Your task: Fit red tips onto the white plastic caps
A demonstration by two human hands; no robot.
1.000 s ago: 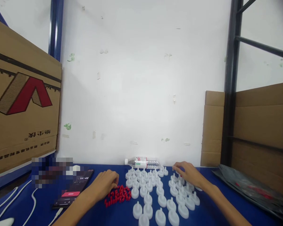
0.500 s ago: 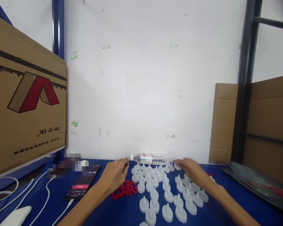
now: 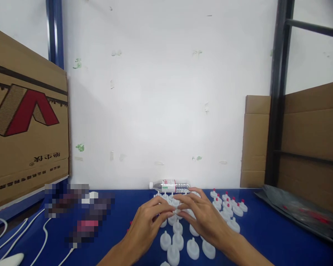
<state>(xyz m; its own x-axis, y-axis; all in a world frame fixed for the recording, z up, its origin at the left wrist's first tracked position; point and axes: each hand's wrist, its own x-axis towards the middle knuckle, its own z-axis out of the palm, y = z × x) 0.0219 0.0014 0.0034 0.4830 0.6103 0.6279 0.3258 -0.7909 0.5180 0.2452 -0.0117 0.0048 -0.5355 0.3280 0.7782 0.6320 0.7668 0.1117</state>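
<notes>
Over the middle of the white plastic nozzle caps [image 3: 173, 254], my left hand [image 3: 151, 218] and my right hand [image 3: 201, 214] have their fingertips nearly meeting. Thumb and fingers of my left hand are pinched together. Those of my right hand close in from the other side at the same spot; whatever lies between the fingertips is too small and covered to name. White nozzle caps stand upright under and in front of both hands. Beside my left hand, a bit of the small red tips [image 3: 131, 224] shows; my hand and forearm hide the others.
Right of my right hand stand several white nozzle caps with red tips [image 3: 238, 209]. A clear bottle [image 3: 170, 186] lies by the wall. A big carton [image 3: 30, 122] and white cables [image 3: 46, 231] are at left, a grey plastic bag [image 3: 296, 212] at right.
My left hand has moved right, away from the red tips, and my right hand left and nearer, so they meet above the white caps. The red-tipped caps at right are now uncovered.
</notes>
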